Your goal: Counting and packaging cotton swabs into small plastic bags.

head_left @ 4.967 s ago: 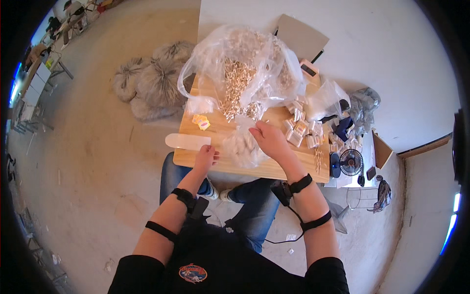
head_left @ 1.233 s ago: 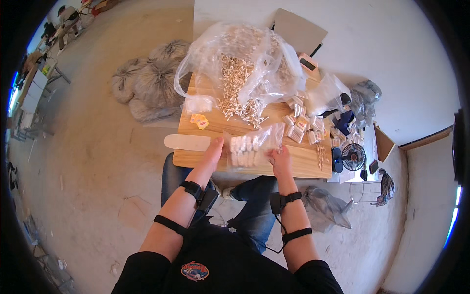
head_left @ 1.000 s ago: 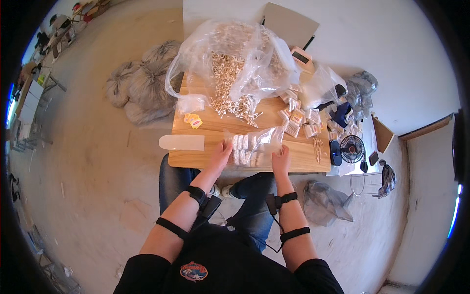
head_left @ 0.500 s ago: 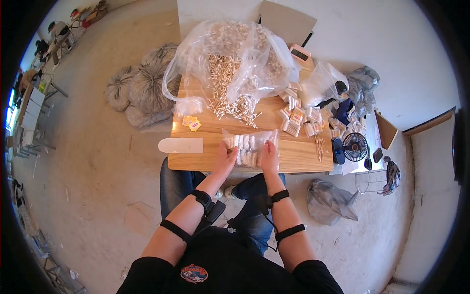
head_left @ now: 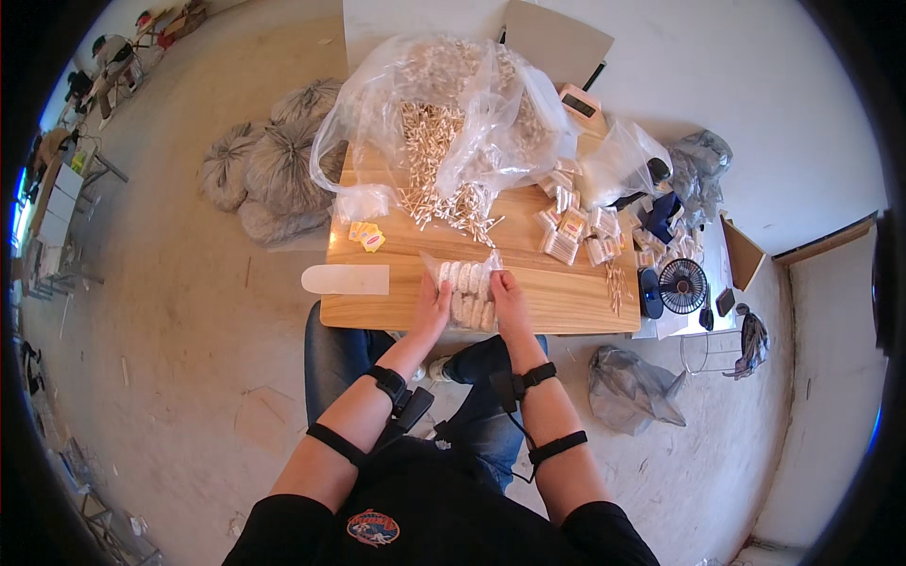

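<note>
A: From the head view, where is the bag?

B: The clear plastic bag (head_left: pixel 469 273) is between the two hands, by the near edge of the tabletop (head_left: pixel 576 311). I can't make out whether its underside touches the wood.

A: And the hands?

B: The left hand (head_left: pixel 433 307) is curled in against the bag's left side, the right hand (head_left: pixel 508 300) around its right. Both are closed only to the width of the filling, with some fingers hidden behind the plastic.

A: How would it handle?

B: Light, I'd judge. The film looks thin and slick, so a pinch on a loose corner might slip or let the load swing. The white bundles (head_left: pixel 459 309) inside, in two rows, look firmer, though probably soft at their ends.

A: Best hold?

B: I'd say where they have it: on both flanks, over the rows, pressing evenly inward. Squeezing hard could skew the bundles or crumple the film; the slack upper edge gives little support.
</note>
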A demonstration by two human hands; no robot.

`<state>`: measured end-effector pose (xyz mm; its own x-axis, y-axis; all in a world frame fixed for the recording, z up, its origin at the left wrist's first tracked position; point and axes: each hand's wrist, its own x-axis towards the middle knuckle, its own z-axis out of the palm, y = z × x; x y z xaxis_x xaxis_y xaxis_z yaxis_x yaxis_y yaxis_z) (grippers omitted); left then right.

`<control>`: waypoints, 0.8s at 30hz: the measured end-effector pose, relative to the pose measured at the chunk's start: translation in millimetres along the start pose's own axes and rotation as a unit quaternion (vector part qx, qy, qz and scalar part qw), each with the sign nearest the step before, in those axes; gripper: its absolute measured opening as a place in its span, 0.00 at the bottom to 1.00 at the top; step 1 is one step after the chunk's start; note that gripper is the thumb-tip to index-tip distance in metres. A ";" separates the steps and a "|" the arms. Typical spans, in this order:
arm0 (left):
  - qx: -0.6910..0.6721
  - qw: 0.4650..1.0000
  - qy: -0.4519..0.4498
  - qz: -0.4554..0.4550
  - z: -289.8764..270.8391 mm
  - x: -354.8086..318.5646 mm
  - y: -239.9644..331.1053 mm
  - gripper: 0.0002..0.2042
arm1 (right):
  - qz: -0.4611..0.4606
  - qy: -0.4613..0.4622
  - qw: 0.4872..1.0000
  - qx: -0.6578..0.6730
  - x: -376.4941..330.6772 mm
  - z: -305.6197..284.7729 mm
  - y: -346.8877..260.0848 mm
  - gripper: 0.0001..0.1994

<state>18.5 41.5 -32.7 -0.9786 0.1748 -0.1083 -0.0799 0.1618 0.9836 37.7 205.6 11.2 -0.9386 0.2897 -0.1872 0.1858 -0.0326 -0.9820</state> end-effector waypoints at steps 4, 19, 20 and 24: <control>-0.003 1.000 0.002 0.003 -0.5 0.9 1.7 0.37 | -0.018 0.012 0.998 0.060 8.5 13.1 13.4 0.09; 0.102 0.985 0.137 0.017 -16.5 -2.0 25.2 0.22 | -0.089 0.062 0.971 -0.213 10.9 40.1 13.2 0.08; 0.111 0.985 0.133 0.015 -16.3 -2.1 29.0 0.21 | -0.088 0.064 0.971 -0.213 12.5 38.0 15.4 0.08; 0.086 0.989 0.116 0.011 -20.0 -1.8 36.9 0.20 | -0.139 0.065 0.953 -0.261 13.5 36.1 17.5 0.07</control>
<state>13.6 27.7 6.7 -0.9985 -0.0447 -0.0314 -0.0443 0.3261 0.9443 17.8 174.4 -9.4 -0.9351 0.3345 0.1168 0.0853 0.5326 -0.8420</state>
